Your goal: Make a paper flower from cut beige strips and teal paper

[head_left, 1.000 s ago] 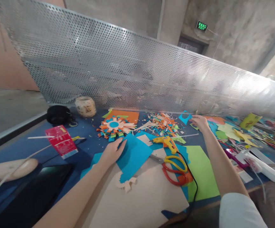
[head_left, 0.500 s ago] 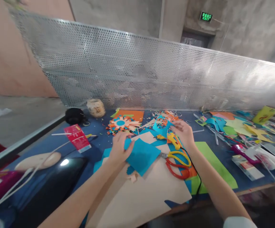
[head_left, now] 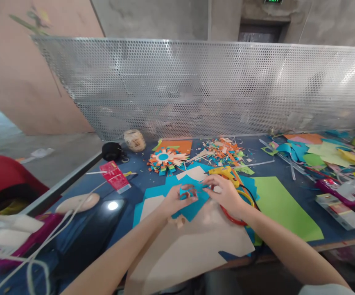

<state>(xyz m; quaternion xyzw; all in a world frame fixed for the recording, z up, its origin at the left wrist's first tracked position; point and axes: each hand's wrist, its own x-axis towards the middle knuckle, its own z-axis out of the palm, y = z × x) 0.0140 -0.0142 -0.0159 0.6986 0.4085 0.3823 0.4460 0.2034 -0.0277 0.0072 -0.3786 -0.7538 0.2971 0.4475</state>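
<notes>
Between my two hands is a blue paper piece [head_left: 192, 186] with a cut-out in it, partly hidden by the fingers. My left hand [head_left: 177, 200] is closed on its left side, thumb and fingers curled round. From the right, my right hand [head_left: 224, 192] pinches its other edge. Just beneath lies a blue paper sheet [head_left: 192, 209], on top of a large cream sheet [head_left: 192, 250]. A small curled cream paper scrap [head_left: 181, 221] rests below my left hand. Scissors with red and yellow handles [head_left: 233, 218] are partly covered by my right hand. A yellow glue gun [head_left: 226, 172] sits behind that hand.
A layered paper flower [head_left: 163, 157] and a heap of paper scraps [head_left: 223, 151] lie at the back, before a perforated metal screen [head_left: 183, 90]. Green paper [head_left: 284, 209] is at right. A phone [head_left: 94, 229], cables and a red packet [head_left: 115, 176] lie at left.
My right hand has brought the cut blue paper from the scrap heap towards me and left. My left hand has moved off the blue sheet's edge onto the cut piece. The view has shifted.
</notes>
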